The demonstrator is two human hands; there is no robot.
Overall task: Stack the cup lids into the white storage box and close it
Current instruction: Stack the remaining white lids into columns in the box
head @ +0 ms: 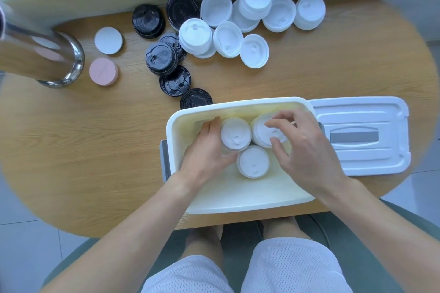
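Filling underway: three white lid stacks [253, 162] in your storage box [238, 200]; left hand [207, 150] grips one, right hand [302, 145] another. Loose lids [254, 51] remain; box lid [362, 135] off.

Wood-grain table [95, 150], glossy black lids [162, 58], polished metal cylinder [59, 64].

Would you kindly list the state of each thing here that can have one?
white storage box: open, three white lid stacks inside
box lid: off, flat beside the box
left hand: grips the left stack
right hand: fingers on the right stack
black lids: loose on the table
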